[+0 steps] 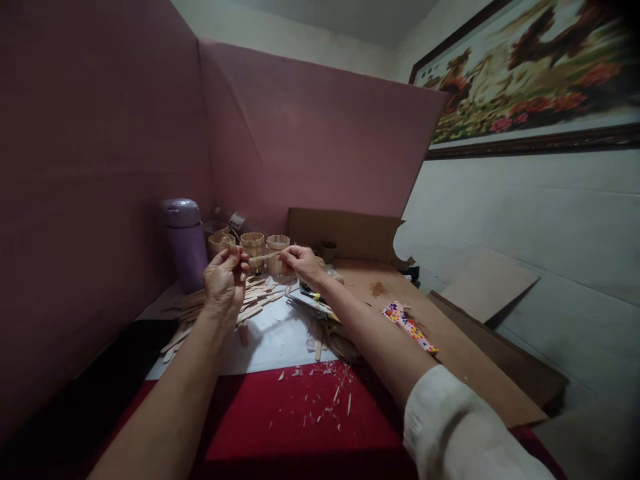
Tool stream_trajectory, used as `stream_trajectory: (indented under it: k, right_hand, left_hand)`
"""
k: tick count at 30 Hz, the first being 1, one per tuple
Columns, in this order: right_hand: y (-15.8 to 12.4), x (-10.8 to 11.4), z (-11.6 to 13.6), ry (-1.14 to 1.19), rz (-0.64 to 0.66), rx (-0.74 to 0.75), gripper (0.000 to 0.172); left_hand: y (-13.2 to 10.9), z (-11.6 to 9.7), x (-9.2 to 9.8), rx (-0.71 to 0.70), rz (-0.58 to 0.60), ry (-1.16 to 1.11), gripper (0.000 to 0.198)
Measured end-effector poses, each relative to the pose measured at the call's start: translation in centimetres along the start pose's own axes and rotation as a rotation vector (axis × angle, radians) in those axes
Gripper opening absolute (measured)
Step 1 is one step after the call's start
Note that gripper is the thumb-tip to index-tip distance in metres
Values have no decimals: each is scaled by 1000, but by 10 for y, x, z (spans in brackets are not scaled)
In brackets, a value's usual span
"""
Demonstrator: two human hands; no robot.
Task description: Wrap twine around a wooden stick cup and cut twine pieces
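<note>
My left hand (225,277) and my right hand (303,261) are both raised over the table, each pinching one end of a thin wooden craft stick (267,255) held level between them. Below the hands lies a loose pile of wooden sticks (240,303) on a white sheet (280,340). Behind the hands stand three small cups (255,247) made of upright sticks. Wood shavings (325,400) are scattered on the red cloth (280,427) near me.
A purple flask (184,243) stands at the back left against a pink partition (100,167). A brown cardboard sheet (450,340) covers the right side, with a floral patterned strip (410,327) on it. Scissors (320,310) lie under my right forearm. A framed picture (530,73) hangs right.
</note>
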State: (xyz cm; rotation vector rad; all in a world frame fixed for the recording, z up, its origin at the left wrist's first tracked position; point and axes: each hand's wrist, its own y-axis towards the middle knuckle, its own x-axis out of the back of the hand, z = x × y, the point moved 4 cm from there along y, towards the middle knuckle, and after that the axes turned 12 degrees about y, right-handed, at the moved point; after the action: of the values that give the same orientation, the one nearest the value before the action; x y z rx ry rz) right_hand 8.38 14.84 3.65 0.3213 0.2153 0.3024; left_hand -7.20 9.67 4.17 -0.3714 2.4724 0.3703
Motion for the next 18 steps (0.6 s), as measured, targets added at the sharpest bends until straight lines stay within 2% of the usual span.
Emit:
stream_trajectory:
  k: [5, 9, 13, 18]
  right_hand:
    - [19, -21, -21, 63, -39, -28, 35]
    - [31, -29, -19, 79, -51, 3, 34]
    - [25, -16, -7, 31, -25, 27, 32]
    - [-14, 10, -4, -65, -33, 4, 33]
  left_hand:
    - [2, 5, 3, 13, -10, 24, 11]
    - [3, 3, 6, 15, -26, 26, 14]
    - [5, 0, 9, 27, -34, 40, 12]
    - [5, 3, 12, 81, -54, 49, 12]
